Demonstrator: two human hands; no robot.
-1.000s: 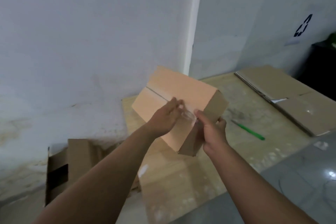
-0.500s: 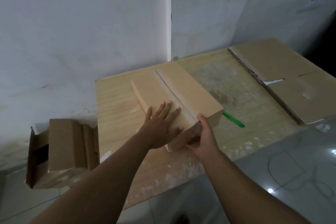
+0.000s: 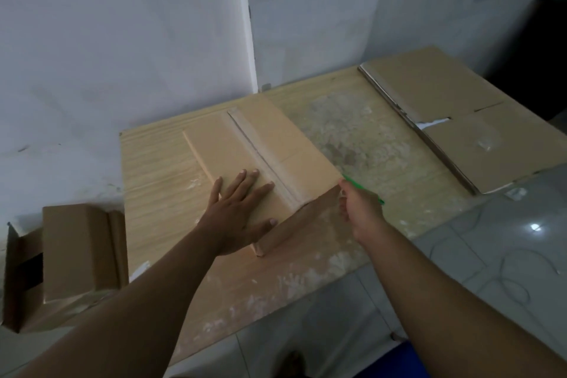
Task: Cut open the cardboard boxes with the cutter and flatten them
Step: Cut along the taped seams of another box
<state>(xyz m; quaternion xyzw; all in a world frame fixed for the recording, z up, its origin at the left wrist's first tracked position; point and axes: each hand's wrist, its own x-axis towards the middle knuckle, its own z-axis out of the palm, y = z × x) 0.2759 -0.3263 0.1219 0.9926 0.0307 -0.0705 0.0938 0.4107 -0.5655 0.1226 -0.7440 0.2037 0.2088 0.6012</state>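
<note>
I am looking down on a closed cardboard box (image 3: 276,138) that is lying flat on the wooden worktop (image 3: 159,181), its long side running from the near middle toward the far wall (image 3: 122,40). A raised seam (image 3: 260,156) is running along the lid from end to end.

The left hand (image 3: 236,212) is resting palm down on the near left part of the lid. Its fingers (image 3: 245,181) are lying straight and spread apart, touching the cardboard just left of the seam, and the thumb is reaching over the near edge of the box.

The right hand (image 3: 362,209) is sitting just beside the box's near right corner, back toward me. It is covering the middle of the green cutter (image 3: 380,200), which is lying on the worktop and showing at both sides of the hand. I cannot tell whether those fingers are curling round the cutter or only hovering over it, since they are hidden under the hand.

At the far right, flattened cardboard (image 3: 441,92) is lying stacked on the worktop, well apart from the box. On the floor (image 3: 491,239) at the near left, open cartons (image 3: 73,248) are standing against the wall.
</note>
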